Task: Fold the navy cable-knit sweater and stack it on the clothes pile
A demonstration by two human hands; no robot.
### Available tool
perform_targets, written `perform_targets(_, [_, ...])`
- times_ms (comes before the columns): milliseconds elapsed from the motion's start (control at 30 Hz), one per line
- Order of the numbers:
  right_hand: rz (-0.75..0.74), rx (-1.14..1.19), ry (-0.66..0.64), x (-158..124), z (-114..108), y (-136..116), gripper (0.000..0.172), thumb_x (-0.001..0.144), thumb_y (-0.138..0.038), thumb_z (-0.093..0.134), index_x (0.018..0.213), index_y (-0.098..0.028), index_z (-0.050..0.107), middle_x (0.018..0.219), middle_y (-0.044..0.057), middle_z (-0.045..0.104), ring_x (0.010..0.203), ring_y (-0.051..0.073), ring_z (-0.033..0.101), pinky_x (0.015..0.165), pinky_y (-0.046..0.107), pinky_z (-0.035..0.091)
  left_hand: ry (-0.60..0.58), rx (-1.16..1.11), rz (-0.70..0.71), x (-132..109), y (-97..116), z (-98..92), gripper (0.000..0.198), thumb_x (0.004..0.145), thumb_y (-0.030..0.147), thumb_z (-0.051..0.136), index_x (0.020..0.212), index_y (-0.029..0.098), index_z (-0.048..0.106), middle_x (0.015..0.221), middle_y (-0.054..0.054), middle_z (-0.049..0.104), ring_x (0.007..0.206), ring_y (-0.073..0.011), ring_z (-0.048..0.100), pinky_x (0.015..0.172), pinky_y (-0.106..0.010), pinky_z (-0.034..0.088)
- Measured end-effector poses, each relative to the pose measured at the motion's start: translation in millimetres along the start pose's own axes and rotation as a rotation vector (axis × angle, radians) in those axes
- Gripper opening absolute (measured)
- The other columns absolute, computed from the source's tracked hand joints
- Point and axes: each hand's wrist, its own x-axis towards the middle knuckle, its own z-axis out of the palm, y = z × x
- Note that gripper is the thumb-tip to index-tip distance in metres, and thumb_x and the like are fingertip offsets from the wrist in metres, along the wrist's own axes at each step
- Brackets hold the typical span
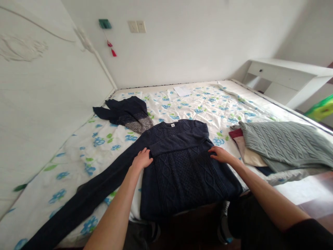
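A dark navy cable-knit sweater lies spread on the bed, its neck label facing away from me. One sleeve is folded flat across the chest, and the other stretches down to the lower left. My left hand rests open on the sweater's left side, by the cuff of the folded sleeve. At the right side edge, below the fold of that sleeve, my right hand touches the knit with its fingers apart. Parts of the fingertips on both hands are hard to make out against the dark cloth.
The bed has a white sheet with blue flowers. Behind the sweater lies a navy and grey garment. A grey cable-knit garment lies over other folded clothes at right. A paper is near the wall; a white desk stands beyond.
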Motion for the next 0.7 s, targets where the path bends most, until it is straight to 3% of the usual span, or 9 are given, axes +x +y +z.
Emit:
perform_targets(133, [0.114,-0.021,0.105,14,-2,31,0.049,0.103,-0.027,0.072,0.151,-0.024,0.081,0.163,0.017,0.069,0.162,0.036,0.055,0.134,0.049,0.043,0.022,0.041,0.077,-8,25,-13.2,0.049,0.103,0.024,0.055,0.148,0.017,0.072,0.177,-0.019,0.057,0.15,-0.0358,0.068,0.131,-0.047,0.048])
perform_targets(267, [0.097,-0.045,0.084,36,14,23,0.062,0.105,-0.027,0.07,0.167,-0.025,0.068,0.178,0.018,0.053,0.172,0.037,0.04,0.137,0.052,0.036,-0.163,0.036,0.174,-12,46,-12.7,0.04,0.098,0.022,0.061,0.133,0.024,0.082,0.186,-0.011,0.048,0.153,-0.0318,0.067,0.133,-0.044,0.046])
perform_targets(367, [0.13,-0.075,0.093,47,26,11,0.065,0.11,-0.031,0.065,0.175,-0.024,0.059,0.181,0.021,0.046,0.169,0.037,0.044,0.137,0.051,0.035,-0.276,0.058,0.141,-13,53,-5.0,0.054,0.098,0.025,0.061,0.149,0.022,0.077,0.193,-0.013,0.032,0.154,-0.0346,0.067,0.131,-0.043,0.048])
perform_targets(500, [0.228,-0.115,0.123,58,31,-1,0.056,0.115,-0.038,0.061,0.169,-0.022,0.062,0.174,0.023,0.051,0.151,0.038,0.062,0.13,0.05,0.043,-0.267,0.082,0.097,-12,54,3.7,0.075,0.098,0.029,0.057,0.171,0.013,0.058,0.194,-0.019,0.023,0.163,-0.0403,0.057,0.135,-0.048,0.043])
perform_targets(700, [0.357,-0.153,0.134,60,21,8,0.048,0.116,-0.049,0.058,0.151,-0.019,0.072,0.165,0.022,0.059,0.146,0.041,0.06,0.119,0.052,0.051,-0.204,0.04,0.051,-10,50,10.5,0.081,0.092,0.033,0.061,0.17,0.01,0.059,0.194,-0.018,0.022,0.156,-0.0461,0.063,0.132,-0.052,0.046])
